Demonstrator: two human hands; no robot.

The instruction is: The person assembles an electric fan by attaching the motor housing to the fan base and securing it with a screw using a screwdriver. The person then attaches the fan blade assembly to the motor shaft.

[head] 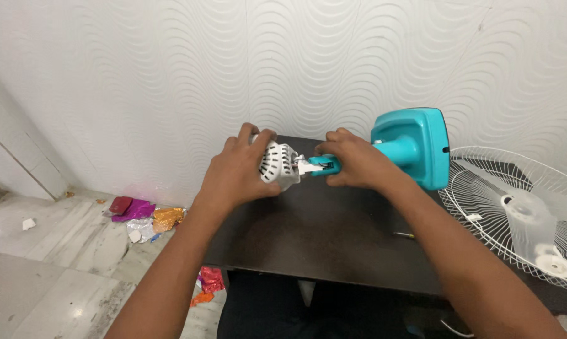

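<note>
**Desk:** What is the headcam showing over the dark worktop (321, 232)?

**Operator:** I am watching the left hand (238, 169) wrapping its fingers (251, 135) around the white slotted motor housing (277, 164), while the right hand (352, 162) is clamping the neck of the teal fan stand (415, 147) just beside it. Both are lying at the worktop's far edge, against the wall.

**Desk:** How far along?

**Operator:** I am judging it partway. Housing and neck are meeting at a metal bracket (308, 166), but the wire guard (515, 207) and the clear blade (534, 220) on it are lying apart, to the right. Foil scraps (146, 216) are littering the floor.
</note>
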